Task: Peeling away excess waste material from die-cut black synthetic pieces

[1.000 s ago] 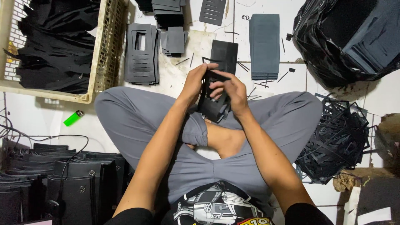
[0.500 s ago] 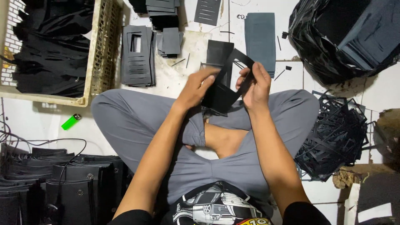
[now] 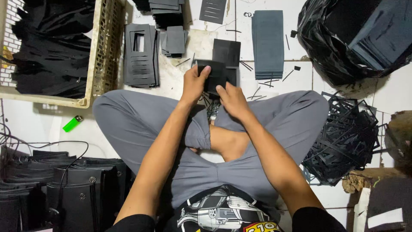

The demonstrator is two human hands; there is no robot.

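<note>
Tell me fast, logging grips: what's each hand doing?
Left hand: closed on the black flat piece.
Right hand: fingers on the same piece.

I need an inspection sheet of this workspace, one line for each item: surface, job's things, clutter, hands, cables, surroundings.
Surface: white tiled floor, person sits cross-legged on it.
Job's things: black flat piece, held above the knees.
Clutter: stacks of dark cut sheets, grey sheet pile, heap of black offcuts, green lighter.
Hands: left hand and right hand both grip the piece.
Cables: thin black wires at left.
Surroundings: beige crate, black plastic bag, black pouches.
</note>
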